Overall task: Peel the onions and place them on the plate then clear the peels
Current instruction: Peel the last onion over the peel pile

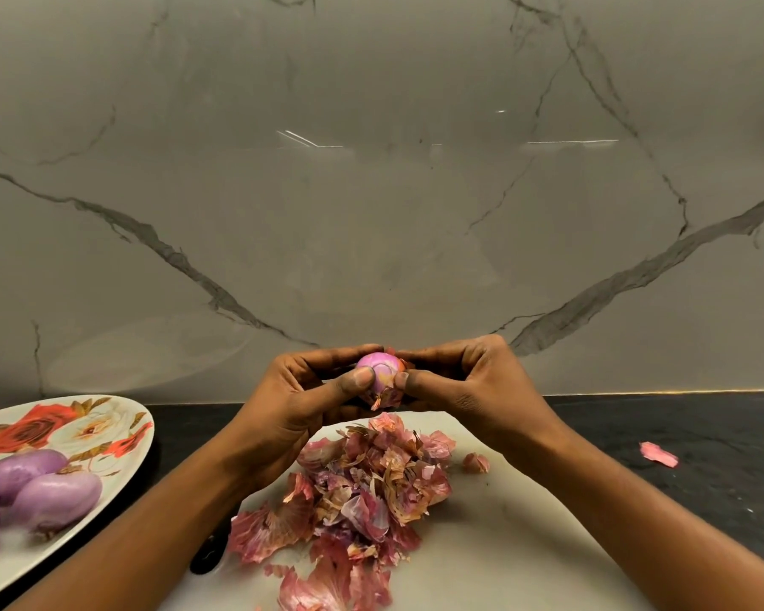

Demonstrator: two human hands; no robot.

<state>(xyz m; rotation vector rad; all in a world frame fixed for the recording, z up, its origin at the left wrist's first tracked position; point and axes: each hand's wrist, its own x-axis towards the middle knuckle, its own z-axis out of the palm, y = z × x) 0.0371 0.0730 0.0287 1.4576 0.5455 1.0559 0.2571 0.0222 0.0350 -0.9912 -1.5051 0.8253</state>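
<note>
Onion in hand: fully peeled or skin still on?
Partly peeled: onion shows bare pink flesh on top, dry skin flakes hang from its underside.

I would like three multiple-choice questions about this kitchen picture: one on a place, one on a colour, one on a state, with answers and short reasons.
1. Where does the pile of peels lie?
A. In a bowl
B. On the white cutting board
C. In a sink

2. What colour is the countertop beside the board?
A. Black
B. Green
C. Yellow

3. In what state is the onion that the left hand and right hand hold?
A. Cut in half
B. Wholly covered in dry skin
C. Mostly bare, a scrap of skin left

Answers:
1 B, the peels are heaped on the board.
2 A, the surface right of the board is black.
3 C, its top is smooth pink, a scrap of skin hangs below.
</note>
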